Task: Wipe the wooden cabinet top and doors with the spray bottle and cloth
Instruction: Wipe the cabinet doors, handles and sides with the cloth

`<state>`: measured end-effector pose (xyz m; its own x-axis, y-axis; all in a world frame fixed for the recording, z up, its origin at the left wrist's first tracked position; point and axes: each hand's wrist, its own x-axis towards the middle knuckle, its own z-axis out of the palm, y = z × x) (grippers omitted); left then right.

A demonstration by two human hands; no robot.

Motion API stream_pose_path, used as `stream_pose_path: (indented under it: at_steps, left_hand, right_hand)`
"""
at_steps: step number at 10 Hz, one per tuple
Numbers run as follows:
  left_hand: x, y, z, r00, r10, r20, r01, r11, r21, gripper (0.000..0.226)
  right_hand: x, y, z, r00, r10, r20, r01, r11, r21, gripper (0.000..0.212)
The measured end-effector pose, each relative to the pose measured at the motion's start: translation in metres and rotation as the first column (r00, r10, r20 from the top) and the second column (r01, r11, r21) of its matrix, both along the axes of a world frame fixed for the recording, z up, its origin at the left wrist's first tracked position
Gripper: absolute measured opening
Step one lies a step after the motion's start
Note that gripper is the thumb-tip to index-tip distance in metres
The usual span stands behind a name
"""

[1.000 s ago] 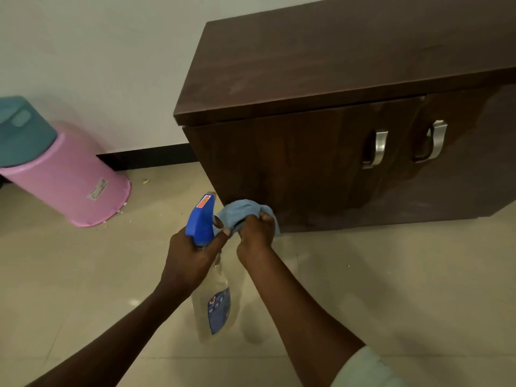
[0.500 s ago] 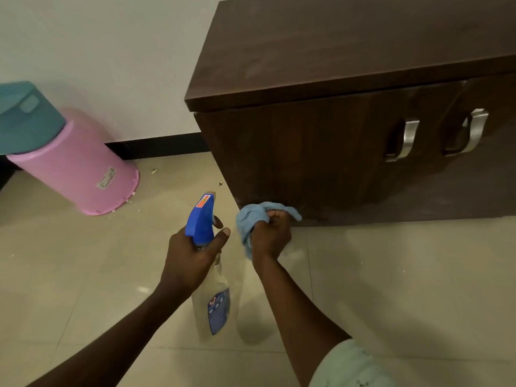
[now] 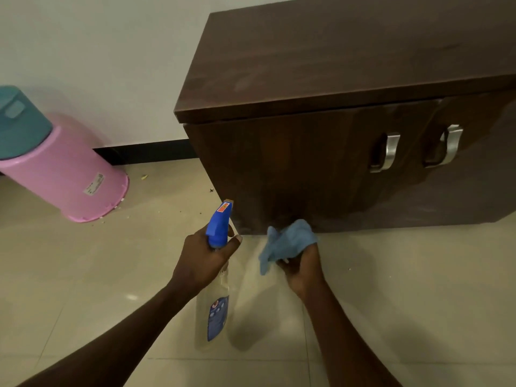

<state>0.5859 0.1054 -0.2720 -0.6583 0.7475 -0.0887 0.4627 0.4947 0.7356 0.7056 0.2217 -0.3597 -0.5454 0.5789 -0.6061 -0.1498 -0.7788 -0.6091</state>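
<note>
A dark wooden cabinet (image 3: 335,65) fills the upper right, with two doors and two metal handles (image 3: 386,153). My left hand (image 3: 203,258) grips the neck of a clear spray bottle (image 3: 213,311) with a blue trigger head, its nozzle pointing at the lower left corner of the left door. My right hand (image 3: 303,265) holds a bunched light blue cloth (image 3: 287,243) just in front of the bottom edge of the left door, a little off the wood.
A pink bin (image 3: 64,177) with a teal lid stands at the left against the white wall. Small crumbs lie on the beige tiled floor (image 3: 405,275) near the bin and the cabinet's left corner. A black skirting runs along the wall.
My right hand with the cloth has drawn back and down from the bottom of the left door. The view has shifted slightly; the left hand and bottle stay in place.
</note>
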Motion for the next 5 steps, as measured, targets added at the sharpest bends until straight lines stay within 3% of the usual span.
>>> stream_pose_path:
  at_steps: [1,2,4,5]
  left_hand:
    - [0.011,0.006,-0.012,0.988,-0.153,0.010,0.154,0.986,-0.058,0.017]
    - [0.024,0.019,-0.022,0.966,-0.255,0.050,0.258,0.963,-0.077,0.018]
    - [0.040,0.042,-0.027,0.938,-0.337,0.086,0.346,0.928,-0.138,0.021]
    - [0.048,0.049,-0.033,0.923,-0.374,0.096,0.385,0.904,-0.186,0.024]
  right_hand:
    - [0.043,0.024,-0.004,0.926,-0.352,0.138,0.344,0.936,0.079,0.041]
    - [0.062,0.048,-0.005,0.773,-0.571,0.276,0.509,0.819,0.266,0.039]
    - [0.113,0.062,-0.020,0.575,-0.794,0.198,0.684,0.599,0.416,0.032]
    - [0.131,0.076,-0.020,0.591,-0.790,0.163,0.695,0.601,0.394,0.022]
